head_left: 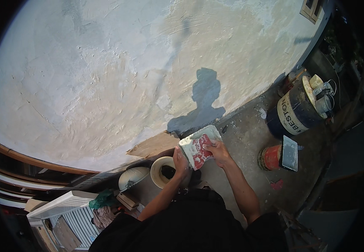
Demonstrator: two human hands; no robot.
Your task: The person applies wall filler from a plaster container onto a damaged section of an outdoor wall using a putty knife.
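In front of my body, my left hand [181,162] grips the near left edge of a pale rectangular putty tray [214,132]. Its inside is coated with white paste. My right hand [219,153] is closed on a red putty scraper [200,150], with the thumb on top. White paste streaks the scraper, which lies over the tray. The fingers beneath both things are hidden. Beyond the tray rises a large wall [119,84] with rough, patchy cream and white coating.
A cream bucket [155,172] and a whitish rounded bowl-like thing [132,178] stand left. At right are a dark drum [293,113] carrying containers and a red bucket [270,157] with a grey tray [290,153]. A slatted white bench [79,218] holds cloths at lower left.
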